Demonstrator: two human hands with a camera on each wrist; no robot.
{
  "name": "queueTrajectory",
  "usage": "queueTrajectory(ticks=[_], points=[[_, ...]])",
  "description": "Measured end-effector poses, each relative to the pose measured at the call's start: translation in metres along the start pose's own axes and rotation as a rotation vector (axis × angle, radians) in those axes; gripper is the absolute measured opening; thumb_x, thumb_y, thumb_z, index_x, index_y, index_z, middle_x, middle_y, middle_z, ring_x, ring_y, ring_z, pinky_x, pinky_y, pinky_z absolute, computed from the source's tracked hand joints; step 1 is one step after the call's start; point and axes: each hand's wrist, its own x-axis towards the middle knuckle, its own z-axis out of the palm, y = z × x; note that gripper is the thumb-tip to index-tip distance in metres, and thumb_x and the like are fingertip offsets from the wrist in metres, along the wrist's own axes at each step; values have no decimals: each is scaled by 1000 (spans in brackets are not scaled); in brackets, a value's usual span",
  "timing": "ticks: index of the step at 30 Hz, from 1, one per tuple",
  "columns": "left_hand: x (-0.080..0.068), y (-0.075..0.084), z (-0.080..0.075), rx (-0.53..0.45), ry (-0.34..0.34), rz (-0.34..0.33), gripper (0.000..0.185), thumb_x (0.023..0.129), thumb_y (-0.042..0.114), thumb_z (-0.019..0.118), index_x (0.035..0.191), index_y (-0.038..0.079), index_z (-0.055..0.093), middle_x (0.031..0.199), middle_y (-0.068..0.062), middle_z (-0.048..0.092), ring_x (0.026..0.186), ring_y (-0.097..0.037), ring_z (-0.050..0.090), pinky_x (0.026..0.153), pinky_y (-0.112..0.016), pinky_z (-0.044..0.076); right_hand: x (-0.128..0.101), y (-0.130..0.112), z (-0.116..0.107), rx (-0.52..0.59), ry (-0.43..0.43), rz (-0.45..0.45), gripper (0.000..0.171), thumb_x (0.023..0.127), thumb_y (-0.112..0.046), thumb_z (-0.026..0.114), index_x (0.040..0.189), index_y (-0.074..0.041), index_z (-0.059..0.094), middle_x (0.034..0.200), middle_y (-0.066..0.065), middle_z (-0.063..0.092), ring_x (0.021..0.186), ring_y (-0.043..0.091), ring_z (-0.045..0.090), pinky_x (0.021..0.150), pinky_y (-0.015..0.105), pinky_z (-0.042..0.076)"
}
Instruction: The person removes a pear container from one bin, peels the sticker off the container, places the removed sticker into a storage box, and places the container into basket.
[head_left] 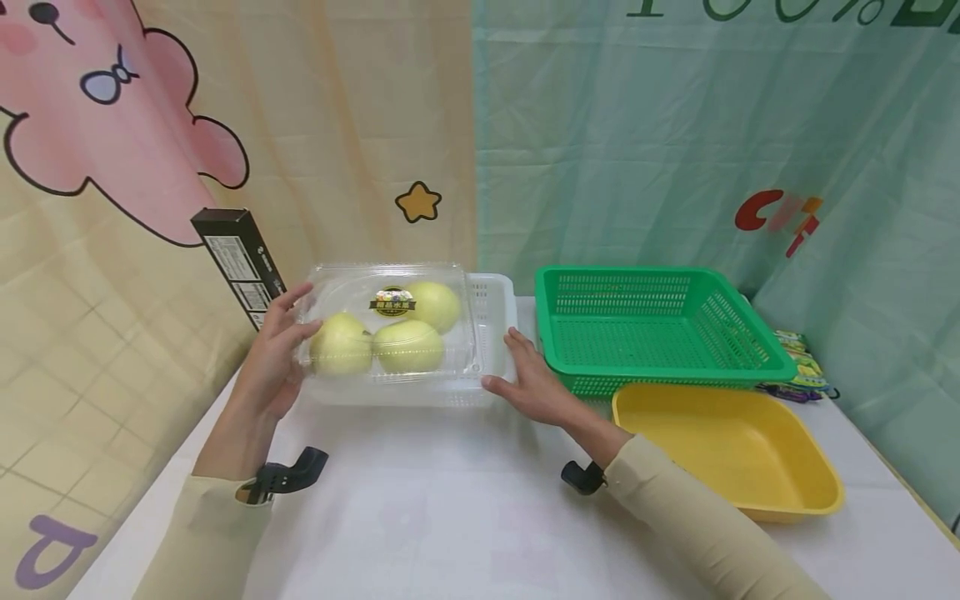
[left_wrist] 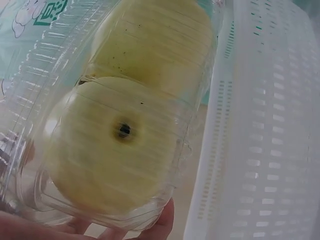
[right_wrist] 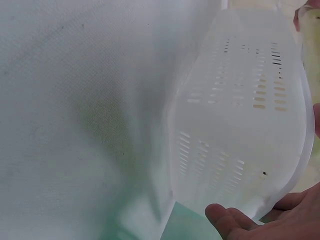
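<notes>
A clear clamshell box with three yellow-green round fruits sits in or just over a white slotted basket on the table. My left hand grips the box's left end, thumb on the lid. In the left wrist view the box fills the frame, my fingertips lie under it, and the basket wall stands beside it. My right hand rests with straight fingers against the basket's right front corner. The right wrist view shows the basket close up, with my thumb at its lower edge.
A green mesh basket stands right of the white one, with a yellow tub in front of it. A black carton leans on the backdrop at the left. Colourful packets lie at the far right. White tabletop spreads in front.
</notes>
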Motion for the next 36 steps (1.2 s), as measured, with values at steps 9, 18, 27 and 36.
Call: queueTrajectory(ticks=[9,18,27,36], points=[[-27,-6,3,44,-4,-19,54,99,20,45,144,40,25,158,0,0,141,-25,5,107,-65,8,-1,2,1,-8,11,0,80,90,-31,61,151,-8,16,160,7,9,147,31,15,115,56,20],[-53,-16,5,46,-31,-63,54,100,22,43,145,41,22,159,6,-1,143,-29,3,105,-67,6,-1,4,1,-24,31,-50,78,90,-30,60,150,-4,17,159,11,11,147,32,15,116,54,20],[-74,-29,4,75,-86,-44,53,101,19,39,148,34,19,160,3,3,145,-27,11,105,-56,18,0,6,1,-61,53,-81,75,92,-31,57,149,0,20,159,13,14,147,32,15,117,51,20],[-95,-39,-8,50,-115,-42,54,102,15,37,149,32,16,157,7,10,128,5,37,87,-23,45,0,7,2,-56,57,-90,74,90,-27,57,148,1,20,159,13,14,147,32,16,117,50,21]])
